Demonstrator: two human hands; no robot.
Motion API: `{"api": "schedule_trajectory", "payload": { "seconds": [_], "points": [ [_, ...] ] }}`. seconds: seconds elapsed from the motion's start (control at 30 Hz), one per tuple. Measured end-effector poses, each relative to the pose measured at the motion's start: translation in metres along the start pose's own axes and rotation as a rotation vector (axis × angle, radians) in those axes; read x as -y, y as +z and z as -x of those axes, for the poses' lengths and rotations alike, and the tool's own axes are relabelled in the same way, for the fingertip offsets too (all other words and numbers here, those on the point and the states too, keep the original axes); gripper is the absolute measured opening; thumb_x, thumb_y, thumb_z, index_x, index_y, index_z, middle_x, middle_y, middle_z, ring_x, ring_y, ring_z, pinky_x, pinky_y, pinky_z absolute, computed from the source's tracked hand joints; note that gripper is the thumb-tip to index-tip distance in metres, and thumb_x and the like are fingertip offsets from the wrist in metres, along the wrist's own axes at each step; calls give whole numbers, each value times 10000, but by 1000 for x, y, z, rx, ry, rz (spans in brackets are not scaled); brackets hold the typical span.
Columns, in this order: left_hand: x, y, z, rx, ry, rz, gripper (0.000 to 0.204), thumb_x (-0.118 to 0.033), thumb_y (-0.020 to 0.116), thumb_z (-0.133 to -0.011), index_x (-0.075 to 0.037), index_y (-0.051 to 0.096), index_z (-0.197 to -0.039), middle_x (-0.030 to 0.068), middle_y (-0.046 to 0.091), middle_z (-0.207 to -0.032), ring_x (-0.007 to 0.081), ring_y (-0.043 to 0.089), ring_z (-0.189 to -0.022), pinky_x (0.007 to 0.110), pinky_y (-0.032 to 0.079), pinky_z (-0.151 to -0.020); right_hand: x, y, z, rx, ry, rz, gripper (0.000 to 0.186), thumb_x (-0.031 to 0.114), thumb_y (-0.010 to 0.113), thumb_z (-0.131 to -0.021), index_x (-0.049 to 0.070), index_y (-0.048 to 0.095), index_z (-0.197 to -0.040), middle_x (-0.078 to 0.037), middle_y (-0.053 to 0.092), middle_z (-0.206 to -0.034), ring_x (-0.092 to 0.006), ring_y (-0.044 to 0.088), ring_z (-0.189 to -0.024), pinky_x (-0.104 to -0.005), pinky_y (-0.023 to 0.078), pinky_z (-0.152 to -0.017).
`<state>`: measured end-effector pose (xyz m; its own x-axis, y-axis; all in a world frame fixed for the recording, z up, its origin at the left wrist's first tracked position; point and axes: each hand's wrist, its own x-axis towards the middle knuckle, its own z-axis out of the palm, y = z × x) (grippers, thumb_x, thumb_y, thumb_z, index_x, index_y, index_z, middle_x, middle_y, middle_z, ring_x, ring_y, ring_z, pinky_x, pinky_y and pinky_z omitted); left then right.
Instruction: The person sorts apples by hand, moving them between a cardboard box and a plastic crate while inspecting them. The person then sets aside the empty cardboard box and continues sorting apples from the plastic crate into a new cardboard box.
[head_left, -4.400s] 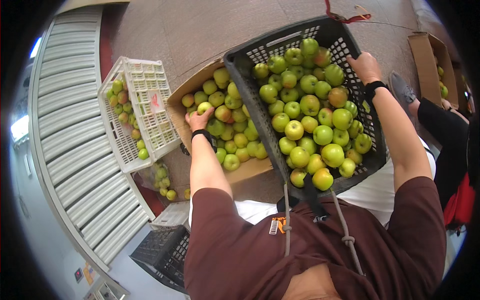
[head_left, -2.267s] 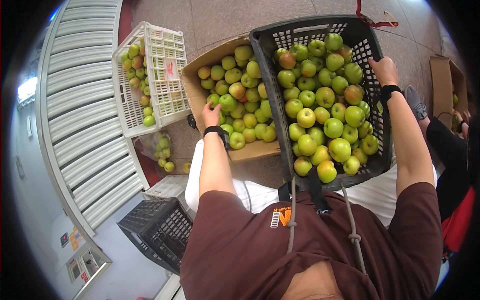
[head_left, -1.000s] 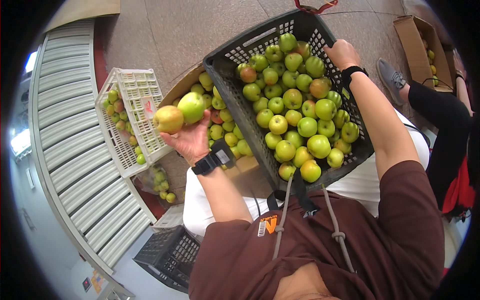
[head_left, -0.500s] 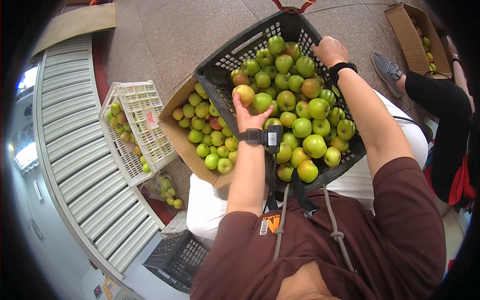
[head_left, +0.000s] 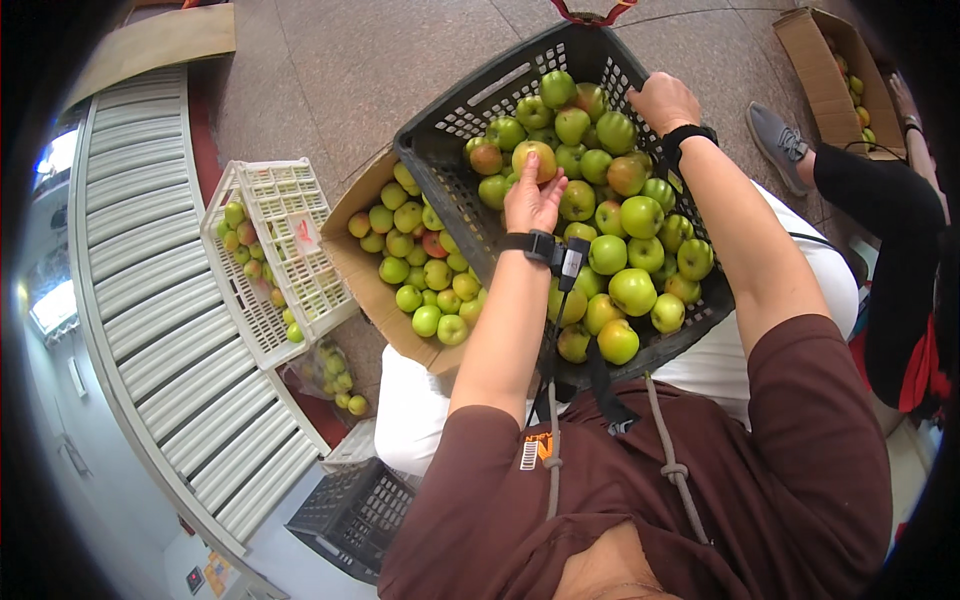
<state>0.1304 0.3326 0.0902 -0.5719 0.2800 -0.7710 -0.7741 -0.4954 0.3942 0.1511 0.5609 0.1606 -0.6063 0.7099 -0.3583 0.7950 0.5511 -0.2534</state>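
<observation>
The left hand (head_left: 533, 205) has moved, since the earlier frame, farther over the black plastic crate (head_left: 430, 168); its fingers grip a yellowish-red apple (head_left: 543, 160) there, while the right hand (head_left: 667, 103) grips the rim (head_left: 621, 54), probably for steadiness.

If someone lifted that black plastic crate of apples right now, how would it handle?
The black plastic crate would probably be heavy, being piled with green and reddish apples. It looks stiff, with no obvious sagging along its perforated sides. The round, loose apples would likely roll if it tipped.
</observation>
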Motion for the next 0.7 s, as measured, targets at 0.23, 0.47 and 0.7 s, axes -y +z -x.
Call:
{"api": "schedule_trajectory", "payload": {
  "seconds": [0.23,0.47,0.7],
  "points": [
    [-22,1,2,104,89,12,157,-127,536,-868,18,526,-927,145,592,-898,291,602,-871,395,509,-735,-1,2,0,-6,-1,7,336,304,573,-783,56,642,-998,-161,615,-1053,-315,581,-997,-400,464,-852],
    [-146,-89,70,29,578,-216,148,-146,537,-887,-33,552,-982,103,616,-931,231,616,-863,366,524,-689,-7,18,-12,-36,-60,56,371,360,586,-776,47,651,-965,-174,621,-1030,-339,588,-973,-415,471,-836],
    [-205,-211,92,-379,590,-515,204,-168,590,-843,-23,519,-969,77,573,-920,226,602,-849,355,520,-633,-8,14,-18,-5,-54,111,420,406,589,-772,45,650,-978,-183,618,-1032,-339,588,-973,-415,467,-831]
  ]
}}
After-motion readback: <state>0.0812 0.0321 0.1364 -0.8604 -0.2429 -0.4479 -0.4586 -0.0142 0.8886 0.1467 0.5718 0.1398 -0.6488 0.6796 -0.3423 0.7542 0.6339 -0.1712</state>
